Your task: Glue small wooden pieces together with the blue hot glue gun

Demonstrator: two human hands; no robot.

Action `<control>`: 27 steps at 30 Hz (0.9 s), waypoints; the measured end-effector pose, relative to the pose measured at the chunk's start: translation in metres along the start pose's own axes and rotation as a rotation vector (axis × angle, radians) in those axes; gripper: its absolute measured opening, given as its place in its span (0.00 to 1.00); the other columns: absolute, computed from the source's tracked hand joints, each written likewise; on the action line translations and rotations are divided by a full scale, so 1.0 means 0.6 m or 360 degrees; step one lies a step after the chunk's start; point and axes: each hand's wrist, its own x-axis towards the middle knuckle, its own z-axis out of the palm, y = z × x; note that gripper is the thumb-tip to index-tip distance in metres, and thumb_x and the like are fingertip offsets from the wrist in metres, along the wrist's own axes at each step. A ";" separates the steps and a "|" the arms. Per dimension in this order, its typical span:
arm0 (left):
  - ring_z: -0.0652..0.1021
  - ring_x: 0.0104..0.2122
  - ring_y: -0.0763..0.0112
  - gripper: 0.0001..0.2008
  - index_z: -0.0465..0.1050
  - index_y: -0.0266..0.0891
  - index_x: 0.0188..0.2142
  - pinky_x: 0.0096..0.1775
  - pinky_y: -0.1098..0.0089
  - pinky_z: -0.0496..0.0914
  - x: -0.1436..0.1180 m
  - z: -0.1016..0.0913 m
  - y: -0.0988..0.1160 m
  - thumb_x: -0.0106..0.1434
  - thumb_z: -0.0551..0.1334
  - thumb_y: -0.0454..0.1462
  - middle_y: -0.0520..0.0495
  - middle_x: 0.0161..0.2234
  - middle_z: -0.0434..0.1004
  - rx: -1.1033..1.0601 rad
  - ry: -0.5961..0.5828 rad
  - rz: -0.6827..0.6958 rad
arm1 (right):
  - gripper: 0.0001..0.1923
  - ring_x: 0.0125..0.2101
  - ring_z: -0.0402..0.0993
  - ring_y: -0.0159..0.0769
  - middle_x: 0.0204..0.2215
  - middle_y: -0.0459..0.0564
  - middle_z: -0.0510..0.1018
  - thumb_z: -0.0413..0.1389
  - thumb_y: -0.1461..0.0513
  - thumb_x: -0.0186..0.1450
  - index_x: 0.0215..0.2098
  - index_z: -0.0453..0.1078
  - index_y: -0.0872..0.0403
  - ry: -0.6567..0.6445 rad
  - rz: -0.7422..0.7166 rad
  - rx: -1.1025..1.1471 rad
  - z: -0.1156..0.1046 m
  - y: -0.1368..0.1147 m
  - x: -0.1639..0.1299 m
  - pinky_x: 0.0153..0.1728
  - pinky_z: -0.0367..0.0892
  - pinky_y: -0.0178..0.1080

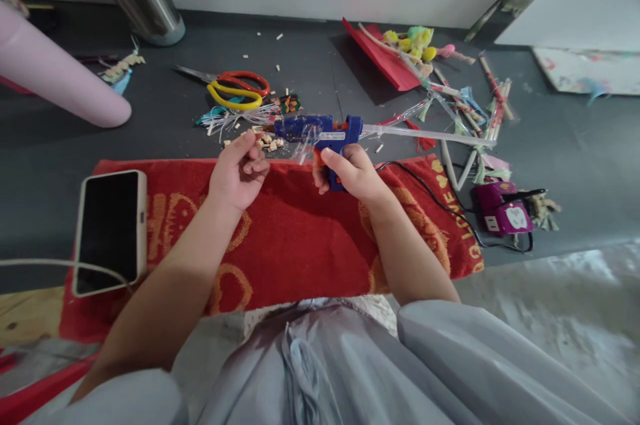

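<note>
My right hand (356, 175) is wrapped round the handle of a blue hot glue gun (306, 126), thumb on the near side by its orange trigger. A long clear glue stick (430, 134) runs out of the gun's back end to the right. The nozzle points left, at the fingertips of my left hand (243, 175). Those fingers are curled, with thumb and forefinger pinched together; what sits between them is too small to make out. Just beyond and below the nozzle lie several small pale pieces (271, 143) in a loose heap.
Scissors (239, 90) with red and yellow handles lie behind my left hand. A red towel (300, 231) covers the table's front edge, with a phone-like device (111, 231) at left. A cord leads toward a purple power adapter (503, 208). Red paper (380, 58) and craft sticks (495, 101) lie right.
</note>
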 end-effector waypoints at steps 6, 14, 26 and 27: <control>0.55 0.12 0.90 0.12 0.73 0.35 0.23 0.17 0.85 0.55 0.002 -0.002 0.000 0.63 0.62 0.33 0.59 0.14 0.58 0.0035 -0.0012 -0.0001 | 0.29 0.15 0.71 0.24 0.16 0.44 0.73 0.54 0.39 0.60 0.22 0.66 0.57 -0.0022 -0.0013 -0.0041 -0.004 0.002 -0.001 0.18 0.66 0.26; 0.54 0.12 0.89 0.12 0.72 0.36 0.23 0.16 0.86 0.55 0.002 -0.001 0.000 0.63 0.62 0.32 0.58 0.14 0.57 0.0049 -0.0018 0.0020 | 0.29 0.15 0.71 0.24 0.16 0.44 0.73 0.53 0.40 0.62 0.22 0.67 0.57 -0.0034 -0.0044 -0.0065 -0.007 0.002 -0.001 0.18 0.67 0.26; 0.54 0.12 0.89 0.11 0.72 0.37 0.23 0.16 0.84 0.55 0.002 -0.004 -0.001 0.62 0.63 0.33 0.59 0.14 0.57 0.0086 -0.0053 0.0036 | 0.30 0.16 0.71 0.23 0.17 0.44 0.73 0.52 0.40 0.62 0.22 0.66 0.57 -0.0054 -0.0035 -0.0103 -0.007 0.001 -0.001 0.19 0.67 0.26; 0.54 0.12 0.89 0.11 0.72 0.37 0.23 0.16 0.84 0.56 0.002 -0.004 -0.001 0.63 0.63 0.33 0.58 0.14 0.57 0.0084 -0.0053 0.0037 | 0.30 0.16 0.71 0.23 0.17 0.44 0.73 0.53 0.40 0.62 0.22 0.66 0.57 -0.0054 -0.0031 -0.0092 -0.007 0.000 -0.001 0.19 0.67 0.26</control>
